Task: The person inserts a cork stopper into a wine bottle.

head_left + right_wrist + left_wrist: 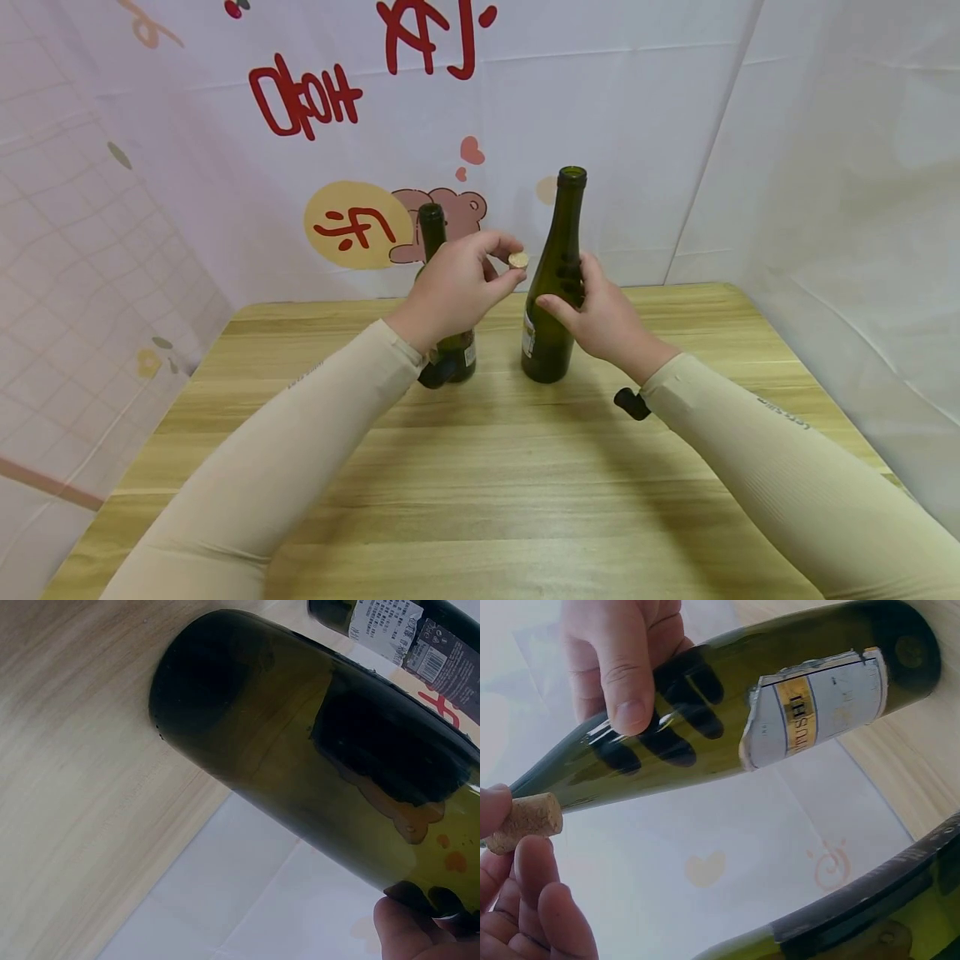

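Observation:
Between thumb and fingertips, my left hand (457, 283) pinches a short cork (518, 260), level with the shoulder of a green glass bottle (553, 321). My right hand (611, 317) grips that bottle around its middle, thumb on the near side; its fingers show dark through the glass in the left wrist view. The bottle stands upright on the table, its mouth uncorked and a torn white label (817, 709) on its side. A second dark green bottle (432, 225) stands behind my left hand, which hides its middle; its dark label (442, 664) shows in the right wrist view.
The wooden table (480, 500) carries both bottles near its back edge. A white printed curtain (637, 108) hangs right behind it, with red characters and a cartoon bear. More pale sheeting (885, 208) hangs along the right side.

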`<state>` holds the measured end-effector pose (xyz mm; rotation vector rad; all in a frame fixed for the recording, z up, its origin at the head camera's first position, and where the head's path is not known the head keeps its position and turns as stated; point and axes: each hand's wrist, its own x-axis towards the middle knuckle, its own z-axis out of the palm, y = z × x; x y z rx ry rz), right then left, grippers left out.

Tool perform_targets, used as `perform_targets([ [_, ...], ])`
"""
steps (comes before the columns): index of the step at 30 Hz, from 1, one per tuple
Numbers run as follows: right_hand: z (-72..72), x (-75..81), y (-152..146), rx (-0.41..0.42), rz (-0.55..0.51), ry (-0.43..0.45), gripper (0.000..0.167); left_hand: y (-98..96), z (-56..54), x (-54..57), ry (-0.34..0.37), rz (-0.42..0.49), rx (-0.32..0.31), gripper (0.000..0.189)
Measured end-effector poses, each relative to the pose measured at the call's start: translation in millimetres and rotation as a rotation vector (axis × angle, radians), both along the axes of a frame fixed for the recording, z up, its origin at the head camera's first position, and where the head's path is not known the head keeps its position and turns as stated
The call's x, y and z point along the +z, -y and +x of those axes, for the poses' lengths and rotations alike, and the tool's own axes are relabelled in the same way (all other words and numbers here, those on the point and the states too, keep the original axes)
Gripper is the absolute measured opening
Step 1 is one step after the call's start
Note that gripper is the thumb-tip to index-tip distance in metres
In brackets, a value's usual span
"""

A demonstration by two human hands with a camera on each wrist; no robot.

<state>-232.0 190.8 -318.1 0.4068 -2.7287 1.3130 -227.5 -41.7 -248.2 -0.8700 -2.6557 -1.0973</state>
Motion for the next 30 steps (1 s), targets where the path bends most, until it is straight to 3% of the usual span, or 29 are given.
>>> perform_targets([
  [15, -2.4, -2.0, -1.1, 0.012, -0.024, 0.012, 0.076, -8.0, -6.8, 19.4, -0.065, 0.041, -0.010, 0.033],
  [30, -1.5, -1.6, -1.4, 0.011, -0.021, 0.009, 0.077, -14.9, -14.2, 35.6, -0.071, 0.083, -0.005, 0.034],
])
